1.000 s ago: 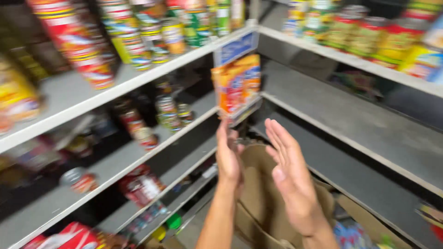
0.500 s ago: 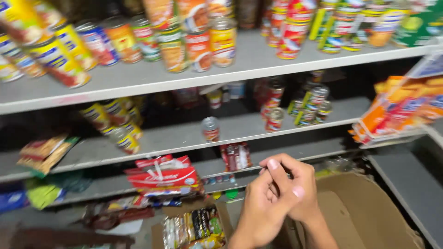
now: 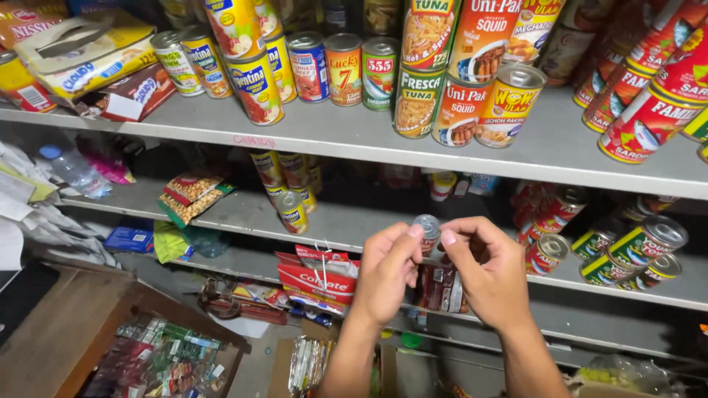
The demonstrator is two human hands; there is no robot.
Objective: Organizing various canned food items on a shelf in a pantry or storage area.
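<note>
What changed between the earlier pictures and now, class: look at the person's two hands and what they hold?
The left hand and right hand, spread apart and empty a second ago, have come together and now pinch a small silvery item between the fingertips. The view has swung left along the shelves. The cans on the grey shelf stayed put.

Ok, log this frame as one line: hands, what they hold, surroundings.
left hand: pinching small silvery item | right hand: pinching same item | behind: grey shelves of cans | below: red sachet packs
</note>
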